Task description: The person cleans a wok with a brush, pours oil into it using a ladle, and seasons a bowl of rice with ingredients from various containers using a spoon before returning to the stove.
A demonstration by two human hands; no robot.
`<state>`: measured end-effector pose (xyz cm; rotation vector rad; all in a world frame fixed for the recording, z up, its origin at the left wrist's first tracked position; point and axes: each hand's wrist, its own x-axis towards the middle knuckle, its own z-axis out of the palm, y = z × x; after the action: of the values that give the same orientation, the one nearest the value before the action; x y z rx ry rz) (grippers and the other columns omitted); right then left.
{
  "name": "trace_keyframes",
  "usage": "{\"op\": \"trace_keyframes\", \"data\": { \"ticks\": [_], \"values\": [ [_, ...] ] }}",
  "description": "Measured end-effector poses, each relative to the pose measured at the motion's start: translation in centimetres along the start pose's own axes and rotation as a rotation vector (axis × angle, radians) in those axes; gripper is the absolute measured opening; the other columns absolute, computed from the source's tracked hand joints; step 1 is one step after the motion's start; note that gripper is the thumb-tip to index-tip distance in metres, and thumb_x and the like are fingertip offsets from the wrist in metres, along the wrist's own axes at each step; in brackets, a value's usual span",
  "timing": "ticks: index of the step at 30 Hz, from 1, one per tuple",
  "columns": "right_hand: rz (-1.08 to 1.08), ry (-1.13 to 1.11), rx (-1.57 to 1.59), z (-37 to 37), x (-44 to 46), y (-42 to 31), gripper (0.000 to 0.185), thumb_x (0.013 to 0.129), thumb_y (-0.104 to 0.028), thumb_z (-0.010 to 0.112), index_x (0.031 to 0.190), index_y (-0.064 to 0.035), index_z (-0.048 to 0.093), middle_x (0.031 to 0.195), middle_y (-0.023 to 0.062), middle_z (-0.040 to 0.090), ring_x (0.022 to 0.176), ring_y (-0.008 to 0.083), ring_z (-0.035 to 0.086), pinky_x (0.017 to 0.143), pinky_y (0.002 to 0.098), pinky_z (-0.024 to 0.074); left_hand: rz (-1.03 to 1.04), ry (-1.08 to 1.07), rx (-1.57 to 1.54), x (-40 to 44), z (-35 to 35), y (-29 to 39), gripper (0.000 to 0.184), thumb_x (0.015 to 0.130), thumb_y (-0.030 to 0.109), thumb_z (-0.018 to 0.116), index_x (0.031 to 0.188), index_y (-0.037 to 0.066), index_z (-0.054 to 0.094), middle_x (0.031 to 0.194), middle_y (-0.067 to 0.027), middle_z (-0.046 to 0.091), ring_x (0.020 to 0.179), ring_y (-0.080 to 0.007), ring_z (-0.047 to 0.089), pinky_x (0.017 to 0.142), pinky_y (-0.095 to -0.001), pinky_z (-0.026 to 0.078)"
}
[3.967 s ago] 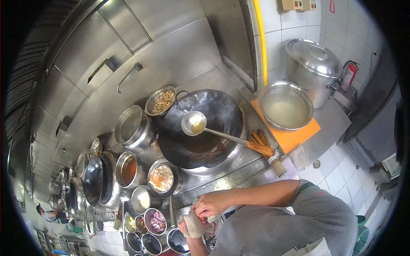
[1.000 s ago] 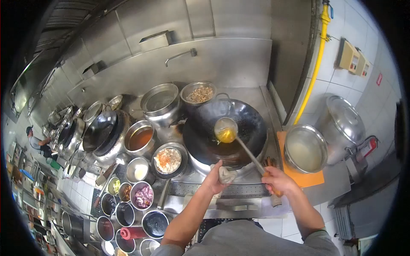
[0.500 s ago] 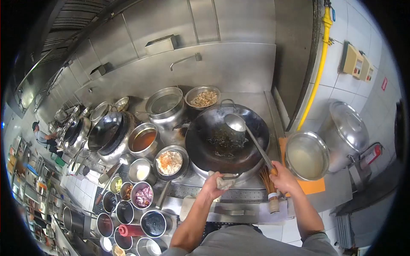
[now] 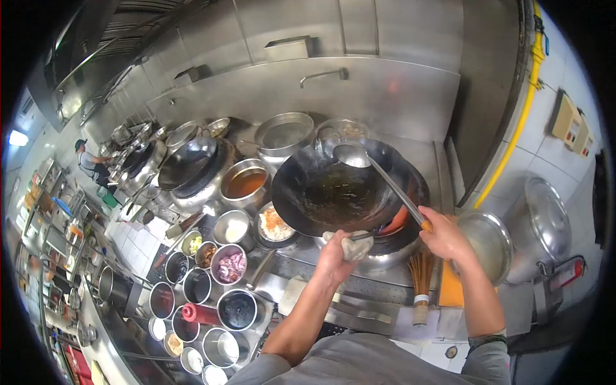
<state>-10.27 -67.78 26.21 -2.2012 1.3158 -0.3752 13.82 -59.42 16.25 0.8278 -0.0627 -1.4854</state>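
A dark wok [image 4: 292, 192] is raised and tilted over the burner [image 4: 385, 255], with orange flame [image 4: 399, 220] showing under its right side. A thin layer of oily liquid [image 4: 337, 192] shines inside. My left hand [image 4: 335, 262] is closed around the near handle of the wok, a folded cloth [image 4: 357, 246] between them. In my right hand [image 4: 446, 237] is the wooden-tipped handle of a metal ladle [image 4: 352, 155]. The ladle's bowl hangs over the far part of the wok, and I cannot tell whether it touches the metal.
A bamboo brush [image 4: 421, 289] stands at the front ledge. To the right are a pot of pale liquid [image 4: 507, 240] and a lidded pot [image 4: 545, 218]. On the left are a pan of rice [image 4: 274, 224], a pot of red-brown liquid [image 4: 246, 181], chopped onions [image 4: 229, 266] and a distant person [image 4: 90, 163].
My left hand has lifted and tilted the wok off the burner, and flame now shows beneath it. The ladle has moved along with it. The view has shifted, so the surroundings sit further right.
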Motion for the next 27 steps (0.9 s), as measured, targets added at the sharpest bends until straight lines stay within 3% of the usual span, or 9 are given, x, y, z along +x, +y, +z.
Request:
{"op": "trace_keyframes", "data": {
  "ticks": [7,11,15,16,20,27],
  "values": [
    [0.040,-0.138,-0.028,0.2,4.6,-8.2,0.056,0.085,-0.015,0.063,0.138,-0.0032,0.050,0.129,0.0239,0.060,0.121,0.0379,0.056,0.102,0.0406,0.0446,0.060,-0.046,-0.101,0.8,-0.4,5.7,0.031,0.096,0.021,0.046,0.117,0.001,0.056,0.114,-0.0176,0.064,0.100,-0.0302,0.064,0.083,-0.0425,0.053],
    [-0.127,-0.065,-0.181,1.3,8.0,-11.0,0.055,0.084,-0.015,0.062,0.137,-0.0037,0.051,0.126,0.0247,0.060,0.118,0.0382,0.058,0.100,0.0418,0.0460,0.089,-0.144,-0.177,1.6,-1.4,8.3,0.029,0.098,0.018,0.044,0.115,-0.003,0.054,0.111,-0.0180,0.065,0.100,-0.0303,0.066,0.085,-0.0432,0.055],
    [-0.131,-0.052,-0.269,1.5,10.1,-14.8,0.058,0.083,-0.016,0.061,0.138,-0.0048,0.051,0.126,0.0245,0.060,0.116,0.0391,0.059,0.098,0.0425,0.0472,0.061,-0.146,-0.256,2.8,-1.7,10.4,0.033,0.098,0.022,0.040,0.115,0.001,0.059,0.113,-0.0153,0.066,0.098,-0.0277,0.065,0.082,-0.0388,0.054],
    [-0.093,-0.043,-0.204,1.2,9.7,-17.0,0.052,0.081,-0.009,0.055,0.133,-0.0028,0.055,0.114,0.0272,0.065,0.110,0.0414,0.062,0.095,0.0456,0.0478,0.051,-0.189,-0.252,2.9,-1.8,10.9,0.032,0.097,0.021,0.040,0.112,0.001,0.061,0.110,-0.0146,0.067,0.096,-0.0269,0.065,0.081,-0.0380,0.054],
    [-0.171,-0.044,-0.356,1.3,12.4,-18.8,0.054,0.080,-0.007,0.055,0.134,-0.0061,0.056,0.117,0.0253,0.065,0.111,0.0404,0.061,0.096,0.0451,0.0482,0.050,-0.323,-0.339,3.8,-1.5,12.9,0.031,0.097,0.020,0.041,0.106,0.001,0.064,0.101,-0.0127,0.069,0.090,-0.0249,0.066,0.080,-0.0380,0.054],
    [-0.119,-0.028,-0.464,0.6,13.0,-25.4,0.050,0.078,-0.003,0.052,0.127,-0.0045,0.060,0.118,0.0235,0.065,0.106,0.0399,0.064,0.090,0.0456,0.0515,0.054,-0.311,-0.409,4.3,0.4,15.6,0.030,0.098,0.021,0.039,0.105,0.004,0.063,0.101,-0.0106,0.070,0.090,-0.0242,0.067,0.078,-0.0393,0.054]
  ]
}}
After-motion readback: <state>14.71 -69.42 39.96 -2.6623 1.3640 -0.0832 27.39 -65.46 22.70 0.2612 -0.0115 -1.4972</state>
